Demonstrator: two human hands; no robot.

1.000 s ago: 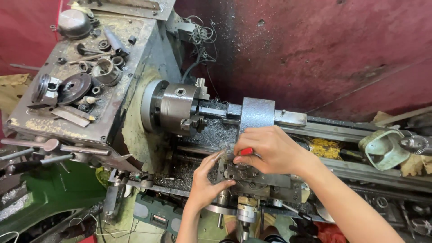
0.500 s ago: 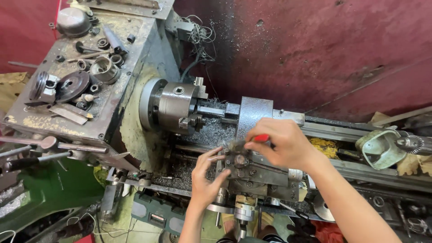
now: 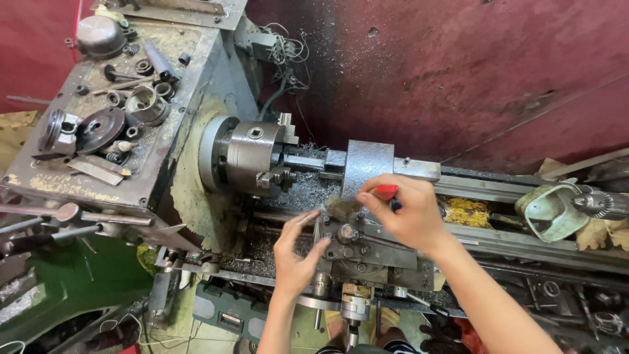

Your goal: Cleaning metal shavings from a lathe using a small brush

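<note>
Dark red wall (image 3: 498, 72) behind a grimy metal lathe (image 3: 196, 164); three-jaw chuck (image 3: 252, 156) grips a block workpiece (image 3: 369, 165). Right hand (image 3: 403, 213) pinches a red-handled brush (image 3: 385, 191), bristles on the tool post (image 3: 347, 233). Left hand (image 3: 296, 252) open, fingers resting against the tool post's left side. Loose fittings litter the headstock top (image 3: 111, 118).
</note>
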